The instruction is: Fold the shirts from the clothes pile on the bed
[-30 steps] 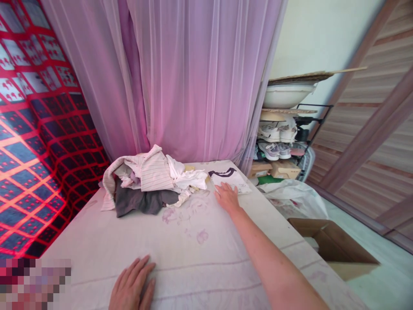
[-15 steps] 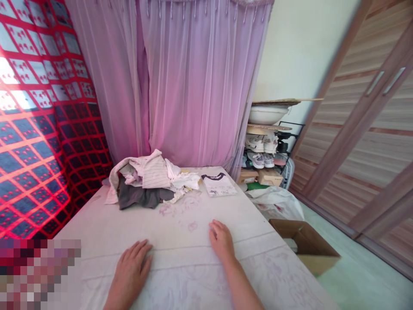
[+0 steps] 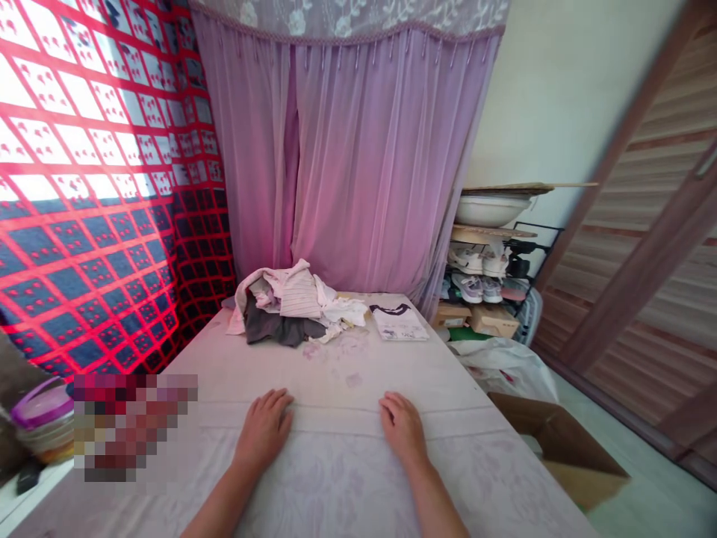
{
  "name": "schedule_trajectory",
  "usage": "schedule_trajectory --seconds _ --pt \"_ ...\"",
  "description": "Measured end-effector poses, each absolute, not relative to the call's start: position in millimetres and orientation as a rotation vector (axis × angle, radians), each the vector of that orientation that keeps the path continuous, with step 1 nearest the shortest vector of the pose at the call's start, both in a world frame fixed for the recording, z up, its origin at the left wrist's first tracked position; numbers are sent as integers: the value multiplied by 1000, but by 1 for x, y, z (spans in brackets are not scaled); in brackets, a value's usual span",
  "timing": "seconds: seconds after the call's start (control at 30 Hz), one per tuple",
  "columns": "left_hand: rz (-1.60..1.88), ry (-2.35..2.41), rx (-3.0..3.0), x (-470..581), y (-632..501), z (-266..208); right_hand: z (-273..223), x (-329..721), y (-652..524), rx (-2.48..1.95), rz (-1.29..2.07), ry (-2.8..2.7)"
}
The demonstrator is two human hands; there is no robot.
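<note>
My left hand (image 3: pixel 266 422) lies palm down on the pale floral sheet (image 3: pixel 336 478), fingers stretched out and nothing in it. To its right, my right hand (image 3: pixel 402 424) rests on the same sheet, its fingers slightly bent and holding nothing. Beyond the left hand is a loose pile of clothes (image 3: pixel 296 295), with a striped pink garment on top and a dark grey piece (image 3: pixel 280 329) at the front. A folded white T-shirt (image 3: pixel 399 325) with a dark collar lies flat beyond my right hand. Neither hand touches the clothes.
Purple curtains (image 3: pixel 364 164) hang behind the far edge. A shoe rack with sneakers (image 3: pixel 470 288), a white plastic bag (image 3: pixel 509 366) and an open cardboard box (image 3: pixel 582 478) stand right of the bed. A purple-lidded tub (image 3: pixel 45 411) is at the left, beside a blurred-out patch.
The view has turned left and tilted up slightly. My left hand has moved forward over the sheet, level with the right one. The clothes lie as before.
</note>
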State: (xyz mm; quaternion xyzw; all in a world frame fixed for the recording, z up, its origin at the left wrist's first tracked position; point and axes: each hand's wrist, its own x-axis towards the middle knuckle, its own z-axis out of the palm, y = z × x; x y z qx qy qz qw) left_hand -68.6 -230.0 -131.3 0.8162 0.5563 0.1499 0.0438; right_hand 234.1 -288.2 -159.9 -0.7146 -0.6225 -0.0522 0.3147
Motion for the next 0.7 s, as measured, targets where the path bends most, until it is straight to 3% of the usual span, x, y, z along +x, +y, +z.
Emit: schedule_trajectory --seconds 0.7 --pt "503 1690 2400 -66 -238 -125 -168 242 -286 -1853 -139 -1684"
